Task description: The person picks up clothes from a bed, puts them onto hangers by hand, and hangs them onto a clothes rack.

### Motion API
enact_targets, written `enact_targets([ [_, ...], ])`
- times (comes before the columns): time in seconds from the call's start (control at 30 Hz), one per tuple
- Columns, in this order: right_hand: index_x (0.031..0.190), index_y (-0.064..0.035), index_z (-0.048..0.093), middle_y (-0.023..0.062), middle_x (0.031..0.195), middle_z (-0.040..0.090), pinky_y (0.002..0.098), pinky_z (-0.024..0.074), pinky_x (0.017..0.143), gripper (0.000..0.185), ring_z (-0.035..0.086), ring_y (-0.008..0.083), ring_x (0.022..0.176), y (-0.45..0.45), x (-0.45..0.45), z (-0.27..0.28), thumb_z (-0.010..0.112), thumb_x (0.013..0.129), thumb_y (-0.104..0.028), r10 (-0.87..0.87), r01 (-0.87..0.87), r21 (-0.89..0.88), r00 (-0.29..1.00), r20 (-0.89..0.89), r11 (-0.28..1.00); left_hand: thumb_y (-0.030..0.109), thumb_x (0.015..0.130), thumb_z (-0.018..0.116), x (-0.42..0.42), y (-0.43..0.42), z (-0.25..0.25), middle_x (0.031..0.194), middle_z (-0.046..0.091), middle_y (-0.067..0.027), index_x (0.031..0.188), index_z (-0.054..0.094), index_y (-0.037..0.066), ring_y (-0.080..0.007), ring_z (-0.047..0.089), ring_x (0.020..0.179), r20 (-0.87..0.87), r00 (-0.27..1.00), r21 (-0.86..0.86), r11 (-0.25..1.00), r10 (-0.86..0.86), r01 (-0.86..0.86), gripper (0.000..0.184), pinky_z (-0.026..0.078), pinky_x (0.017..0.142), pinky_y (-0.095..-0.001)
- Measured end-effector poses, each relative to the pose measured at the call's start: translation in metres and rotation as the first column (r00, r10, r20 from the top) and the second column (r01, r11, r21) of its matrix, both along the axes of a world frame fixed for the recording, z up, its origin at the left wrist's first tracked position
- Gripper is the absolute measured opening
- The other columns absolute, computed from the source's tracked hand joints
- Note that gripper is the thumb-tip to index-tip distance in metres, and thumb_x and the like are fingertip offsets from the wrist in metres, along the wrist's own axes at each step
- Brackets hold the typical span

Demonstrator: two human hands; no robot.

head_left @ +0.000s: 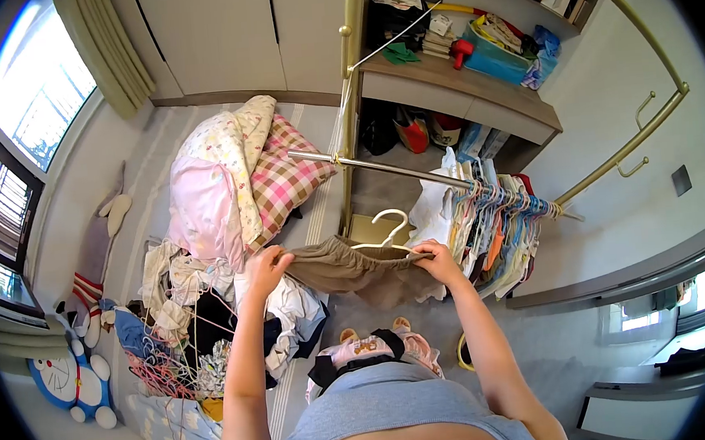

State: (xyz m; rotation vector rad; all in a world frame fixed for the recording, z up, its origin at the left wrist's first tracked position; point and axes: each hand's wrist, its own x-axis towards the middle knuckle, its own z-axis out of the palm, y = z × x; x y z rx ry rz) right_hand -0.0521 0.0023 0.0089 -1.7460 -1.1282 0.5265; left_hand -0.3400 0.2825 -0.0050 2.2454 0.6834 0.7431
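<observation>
A brown garment with a gathered elastic waistband (348, 273) is stretched sideways in front of me; whether it is shorts or a skirt I cannot tell. My left hand (268, 268) pinches one end of its waistband. The opposite end is gripped by my right hand (437, 261). A white clothes hanger (387, 227) stands up at the waistband, its hook above the cloth and its lower part partly hidden by the garment. The hanger's right end lies close to my right fingers.
Beyond my hands, a metal rail (398, 173) carries many hung clothes (492, 226) at its right. Bedding (219, 176) and a checked pillow (292, 167) sit on the bed at left. Nearer lie heaped clothes (173, 290), tangled hangers (163, 368) and a blue plush toy (78, 382).
</observation>
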Motion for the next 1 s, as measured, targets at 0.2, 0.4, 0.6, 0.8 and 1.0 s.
enact_targets([
  [0.2,0.100,-0.0011,0.062,0.0021,0.097,0.060,0.0249,0.0424,0.080,0.028,0.055,0.0105,0.088,-0.029,-0.002,0.027,0.069,0.073,-0.005,0.144,-0.305,-0.143,0.748,-0.648,0.942,0.004,0.079,0.055,0.016,0.020,-0.032,0.061,0.050,-0.0079,0.086,0.054,0.000,-0.0133,0.046,0.054,0.141,0.987,-0.233,0.971,0.076,-0.041,0.008,0.038,0.050,-0.0277],
  [0.4,0.087,-0.0043,0.062,-0.0058,0.080,0.058,0.0185,0.0392,0.068,0.013,0.050,0.0028,0.074,-0.049,0.003,-0.001,0.062,0.085,-0.017,-0.070,-0.042,-0.169,0.793,-0.605,0.985,0.010,0.077,0.064,0.064,0.021,-0.034,0.055,0.047,-0.0038,0.076,0.055,0.000,-0.0096,0.043,0.051,0.157,0.975,-0.220,0.968,0.156,-0.119,0.013,0.036,0.049,-0.0252],
  [0.6,0.101,-0.0021,0.061,-0.0001,0.089,0.060,0.0213,0.0414,0.074,0.022,0.052,0.0065,0.081,-0.061,-0.009,-0.013,0.062,0.084,-0.015,-0.273,0.289,-0.113,0.604,-0.748,0.951,0.013,0.073,0.067,0.096,0.003,-0.093,0.085,0.060,-0.0142,0.101,0.054,0.005,-0.0277,0.058,0.080,-0.273,0.904,0.316,0.919,0.327,-0.237,0.032,0.047,0.071,-0.0375],
  [0.8,0.120,0.0010,0.049,0.0064,0.107,0.056,0.0251,0.0422,0.084,0.037,0.052,0.0128,0.096,-0.030,0.010,-0.080,0.058,0.085,-0.008,-0.229,0.194,-0.134,0.638,-0.735,0.972,0.013,0.075,0.064,0.177,-0.107,-0.072,0.091,0.060,-0.0149,0.103,0.056,0.005,-0.0310,0.058,0.087,-0.201,0.968,-0.252,0.963,-0.150,0.097,0.030,0.046,0.076,-0.0398],
  [1.0,0.117,0.0019,0.050,0.0065,0.109,0.055,0.0256,0.0400,0.085,0.034,0.051,0.0139,0.099,0.006,0.065,-0.099,0.057,0.084,-0.005,-0.323,0.334,-0.164,0.505,-0.800,0.928,0.009,0.076,0.062,0.247,-0.173,-0.048,0.093,0.059,-0.0153,0.100,0.058,0.004,-0.0323,0.057,0.088,-0.118,0.974,-0.282,0.947,-0.195,0.156,0.025,0.046,0.075,-0.0390],
])
